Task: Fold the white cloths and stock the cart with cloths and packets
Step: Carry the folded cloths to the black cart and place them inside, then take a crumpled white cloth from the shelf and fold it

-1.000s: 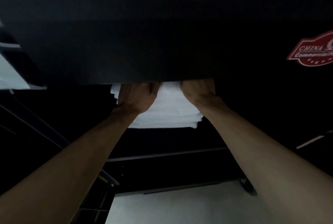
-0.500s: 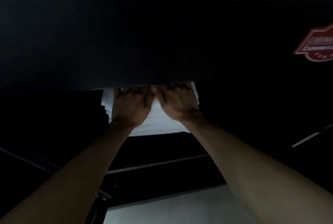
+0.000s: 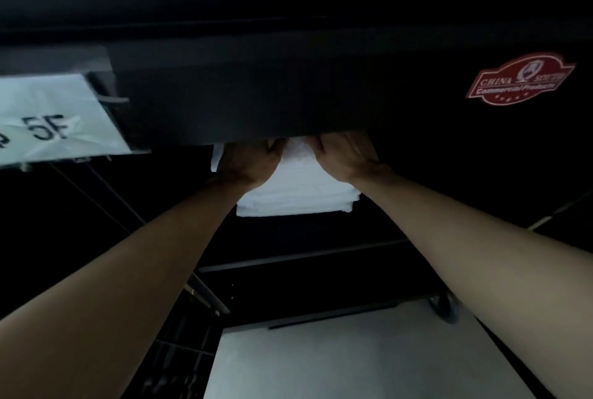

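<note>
A dim room: the black cart [image 3: 288, 77] fills the top of the view, with pale floor [image 3: 353, 360] at six o'clock, and a white paper marked "5F" [image 3: 54, 116] at nine o'clock and a red badge [image 3: 519, 79] at two o'clock that sat at the edge or out of view half a second ago. The hands, thumbs nearly touching then, are now apart, with white showing between them. The stack of folded cloths [image 3: 298, 193] lies on a shelf under the cart's top at centre, left hand [image 3: 248, 162] on its eleven o'clock corner and right hand [image 3: 345, 156] on its one o'clock corner; fingers reach under the overhang, so I cannot tell if they are spread or gripping.
</note>
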Available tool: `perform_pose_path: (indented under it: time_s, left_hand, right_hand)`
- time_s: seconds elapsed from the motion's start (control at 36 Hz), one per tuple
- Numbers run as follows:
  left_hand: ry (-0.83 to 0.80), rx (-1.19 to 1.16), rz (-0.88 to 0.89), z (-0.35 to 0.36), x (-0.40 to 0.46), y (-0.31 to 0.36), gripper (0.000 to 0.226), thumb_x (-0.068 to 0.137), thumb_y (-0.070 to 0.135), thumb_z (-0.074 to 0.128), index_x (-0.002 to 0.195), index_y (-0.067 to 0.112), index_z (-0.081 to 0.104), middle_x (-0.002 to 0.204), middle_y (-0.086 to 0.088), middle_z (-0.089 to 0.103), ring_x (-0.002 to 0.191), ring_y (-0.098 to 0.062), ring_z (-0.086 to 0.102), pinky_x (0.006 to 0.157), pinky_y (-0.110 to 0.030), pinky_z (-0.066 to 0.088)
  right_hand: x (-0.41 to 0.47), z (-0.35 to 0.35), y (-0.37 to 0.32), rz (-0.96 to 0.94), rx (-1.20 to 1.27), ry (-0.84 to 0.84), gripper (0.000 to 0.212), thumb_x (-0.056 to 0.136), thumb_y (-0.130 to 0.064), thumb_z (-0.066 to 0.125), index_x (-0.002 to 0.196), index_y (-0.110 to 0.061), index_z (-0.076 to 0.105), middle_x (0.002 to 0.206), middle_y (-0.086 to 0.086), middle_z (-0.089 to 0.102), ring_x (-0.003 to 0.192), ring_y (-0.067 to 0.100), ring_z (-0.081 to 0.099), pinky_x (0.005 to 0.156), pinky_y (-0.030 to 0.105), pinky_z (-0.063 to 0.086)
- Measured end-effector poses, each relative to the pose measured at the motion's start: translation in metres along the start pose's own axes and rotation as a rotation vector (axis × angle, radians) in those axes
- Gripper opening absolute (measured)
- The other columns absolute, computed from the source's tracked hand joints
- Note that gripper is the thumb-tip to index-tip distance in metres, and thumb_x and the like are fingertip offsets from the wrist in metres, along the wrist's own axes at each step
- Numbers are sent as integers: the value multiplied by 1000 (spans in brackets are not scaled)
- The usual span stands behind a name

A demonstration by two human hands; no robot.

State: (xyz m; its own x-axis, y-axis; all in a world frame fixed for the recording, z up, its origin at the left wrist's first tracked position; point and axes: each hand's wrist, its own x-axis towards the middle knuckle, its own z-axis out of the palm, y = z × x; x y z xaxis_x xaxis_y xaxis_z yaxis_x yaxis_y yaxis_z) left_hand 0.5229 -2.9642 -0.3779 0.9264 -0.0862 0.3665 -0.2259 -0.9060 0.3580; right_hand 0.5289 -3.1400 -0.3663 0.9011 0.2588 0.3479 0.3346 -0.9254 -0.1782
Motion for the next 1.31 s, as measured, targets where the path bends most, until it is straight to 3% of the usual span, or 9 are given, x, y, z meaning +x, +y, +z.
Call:
perform_pose_path:
  time_s: [0.17, 0.31, 0.39, 0.53, 0.72, 0.92, 1.08, 1.19, 1.31]
  left_hand:
    - [68, -149, -14, -14, -13, 8, 40, 101, 27, 57, 129, -1, 61, 129, -21, 64, 128, -37, 52, 106, -31, 29]
    - [111, -376, -177, -18, -26, 7, 49, 99, 32, 60, 139, 3, 53, 142, -16, 56, 134, -31, 46, 108, -23, 28]
    - [93, -533, -341, -25, -34, 7, 52, 97, 31, 63, 141, 5, 52, 145, -14, 53, 137, -28, 44, 112, -26, 30]
    - [4, -776, -540, -55, -55, 22, 41, 97, 25, 63, 131, 2, 59, 133, -13, 62, 126, -25, 55, 106, -33, 42]
    - [-132, -841, -657, -95, -88, 45, 36, 100, 28, 56, 128, 7, 65, 130, -10, 65, 122, -23, 59, 105, -36, 43]
    - [-68, -878, -793, -146, -132, 86, 32, 99, 33, 56, 122, 15, 69, 120, -4, 70, 117, -20, 62, 108, -45, 45]
    - [100, -1014, -811, -194, -175, 121, 22, 101, 29, 54, 111, 21, 72, 113, 1, 73, 112, -17, 66, 94, -33, 53]
    - [222, -1033, -773, -238, -201, 130, 27, 103, 25, 50, 117, 17, 72, 114, 2, 74, 111, -13, 67, 96, -34, 53]
    - [371, -993, -754, -289, -224, 120, 29, 104, 25, 49, 118, 14, 71, 116, -1, 73, 112, -15, 66, 99, -37, 52]
  right_hand:
    - [-6, -9, -4, -12, 70, 9, 35, 104, -32, 43, 125, -11, 61, 117, 13, 67, 108, 31, 61, 95, 42, 47]
    - [-20, -10, -9, 1, 144, 7, 31, 101, -28, 46, 105, -4, 66, 99, 19, 70, 91, 39, 65, 82, 44, 52]
    - [-30, -14, -15, 81, 242, -5, 41, 101, -34, 47, 105, 1, 68, 101, 23, 71, 94, 41, 66, 83, 38, 50]
    - [-46, -31, -30, 230, 382, -139, 53, 102, -45, 45, 130, -3, 59, 133, 19, 60, 126, 34, 51, 100, 35, 41]
    - [-78, -73, -54, 318, 560, -192, 51, 100, -44, 49, 137, -9, 53, 139, 8, 57, 130, 23, 50, 93, 18, 31]
    - [-94, -116, -82, 369, 871, -266, 44, 99, -42, 52, 130, -11, 60, 131, 4, 61, 122, 18, 56, 104, 33, 43]
    - [-106, -148, -116, 217, 1085, -425, 34, 100, -35, 52, 129, -19, 62, 119, -11, 62, 108, 2, 58, 81, 6, 40]
    - [-113, -171, -159, 146, 1225, -546, 34, 100, -33, 53, 130, -19, 62, 121, -7, 66, 115, 8, 61, 102, 29, 48]
    - [-114, -193, -218, 40, 1314, -589, 33, 101, -32, 50, 128, -17, 64, 122, -5, 67, 114, 7, 62, 105, 36, 48]
